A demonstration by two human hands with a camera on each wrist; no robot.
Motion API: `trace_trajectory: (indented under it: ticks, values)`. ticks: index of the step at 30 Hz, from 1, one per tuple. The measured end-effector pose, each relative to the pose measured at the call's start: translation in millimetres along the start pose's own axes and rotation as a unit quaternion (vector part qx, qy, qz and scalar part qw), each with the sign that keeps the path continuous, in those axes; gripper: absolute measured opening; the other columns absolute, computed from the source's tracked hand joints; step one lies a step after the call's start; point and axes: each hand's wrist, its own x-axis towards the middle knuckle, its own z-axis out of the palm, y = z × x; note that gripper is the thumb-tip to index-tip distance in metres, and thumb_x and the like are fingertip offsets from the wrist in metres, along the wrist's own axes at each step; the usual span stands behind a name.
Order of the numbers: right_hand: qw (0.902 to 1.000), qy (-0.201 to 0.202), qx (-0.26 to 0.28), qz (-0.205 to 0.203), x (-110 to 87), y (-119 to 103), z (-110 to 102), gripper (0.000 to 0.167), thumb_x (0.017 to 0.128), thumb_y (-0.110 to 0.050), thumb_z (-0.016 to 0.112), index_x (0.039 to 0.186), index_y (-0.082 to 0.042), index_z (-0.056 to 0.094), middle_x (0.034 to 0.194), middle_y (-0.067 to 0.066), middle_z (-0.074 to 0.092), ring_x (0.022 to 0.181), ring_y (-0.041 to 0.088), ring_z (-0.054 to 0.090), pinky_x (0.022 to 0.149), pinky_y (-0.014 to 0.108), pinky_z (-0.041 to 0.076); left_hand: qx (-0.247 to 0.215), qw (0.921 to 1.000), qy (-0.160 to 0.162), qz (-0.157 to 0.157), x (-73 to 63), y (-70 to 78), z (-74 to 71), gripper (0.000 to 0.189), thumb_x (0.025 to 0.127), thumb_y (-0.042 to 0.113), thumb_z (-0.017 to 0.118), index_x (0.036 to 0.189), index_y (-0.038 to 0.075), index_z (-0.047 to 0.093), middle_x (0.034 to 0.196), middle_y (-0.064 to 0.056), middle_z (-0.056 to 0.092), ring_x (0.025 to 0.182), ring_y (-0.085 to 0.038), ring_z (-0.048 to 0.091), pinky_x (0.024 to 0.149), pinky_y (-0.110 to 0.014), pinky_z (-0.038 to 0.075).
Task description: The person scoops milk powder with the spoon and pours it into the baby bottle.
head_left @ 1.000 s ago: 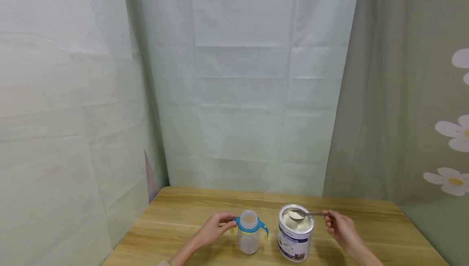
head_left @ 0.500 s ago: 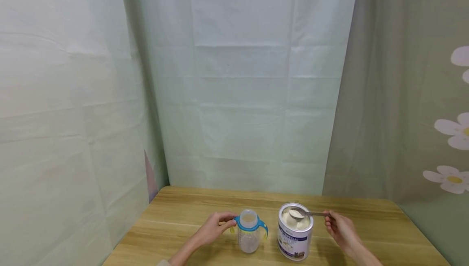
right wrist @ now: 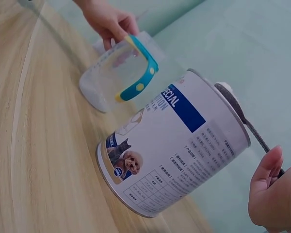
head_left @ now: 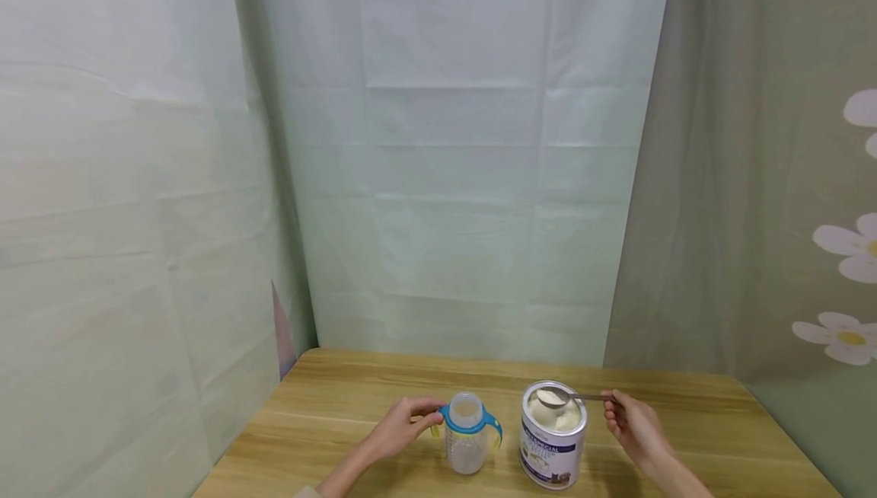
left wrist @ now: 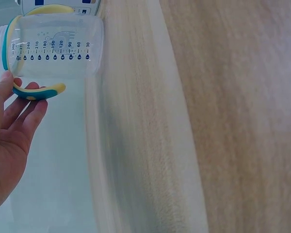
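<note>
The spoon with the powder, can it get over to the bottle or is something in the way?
Nothing seems to block it. The rim of the can lies between, but the spoon looks raised above it. The left hand holds the bottle on its other side.

1. The right grip [right wrist: 274,196] pinches a dark spoon [right wrist: 243,116] by its handle.
2. Ahead of this grip, the spoon's bowl carries pale powder [right wrist: 225,88] at the tin's rim.
3. Near the grip, the white tin [right wrist: 172,145], printed with a cat and dog, stands on the wooden table [right wrist: 34,145].
4. Farther from it, past the tin, the left grip [right wrist: 106,22] holds a clear bottle [right wrist: 106,80].
</note>
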Motion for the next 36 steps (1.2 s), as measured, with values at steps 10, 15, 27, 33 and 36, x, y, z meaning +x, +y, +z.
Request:
trace_trajectory:
  ticks: [10,15,27,33,36]
  values:
    - [1.0,-0.002,0.004,-0.005,-1.6,-3.0,5.1,0.035,0.104,-0.016,0.034,0.088,-0.015,0.064,0.073,-0.008,0.053,0.064,0.0,0.049,0.059,0.011,0.044,-0.005,0.9999,0.0,-0.01,0.4,2.2,0.4,0.027,0.099,0.024,0.055,0.12,0.011,0.066,0.113,-0.008,0.071,0.098,-0.022,0.069,0.086,-0.035,0.056]
    - [0.9999,-0.005,0.006,-0.01,-0.1,-4.4,6.5,0.036,0.105,-0.017,0.034,0.085,-0.016,0.064,0.072,-0.009,0.053,0.063,-0.001,0.049,0.057,0.011,0.044,0.003,1.0,-0.001,-0.007,0.8,-0.2,0.4,0.028,0.098,0.027,0.055,0.119,0.011,0.067,0.113,-0.007,0.071,0.098,-0.02,0.069,0.085,-0.032,0.055]
    - [0.9994,-0.02,0.015,-0.024,-0.3,-7.5,12.0,0.039,0.105,-0.018,0.033,0.082,-0.017,0.065,0.071,-0.01,0.053,0.062,-0.002,0.048,0.057,0.011,0.044,0.004,1.0,-0.001,-0.004,0.2,-3.8,1.0,0.029,0.098,0.031,0.055,0.118,0.014,0.068,0.111,-0.003,0.071,0.095,-0.005,0.066,0.082,-0.024,0.054]
    - [0.9994,-0.021,0.017,-0.023,-0.7,-9.5,14.9,0.038,0.105,-0.019,0.033,0.085,-0.016,0.065,0.072,-0.01,0.053,0.063,-0.001,0.048,0.057,0.011,0.044,0.004,1.0,0.001,-0.005,-0.1,-4.2,1.2,0.031,0.098,0.032,0.055,0.119,0.014,0.068,0.113,-0.004,0.071,0.095,-0.005,0.066,0.082,-0.024,0.054]
    - [0.9992,-0.023,0.021,-0.024,-1.0,-10.7,16.9,0.038,0.105,-0.018,0.033,0.085,-0.016,0.065,0.072,-0.01,0.053,0.062,-0.001,0.048,0.057,0.011,0.044,0.007,0.9999,0.001,-0.008,-0.3,-4.0,1.2,0.033,0.097,0.033,0.055,0.12,0.013,0.068,0.114,-0.004,0.071,0.096,-0.005,0.066,0.082,-0.025,0.054]
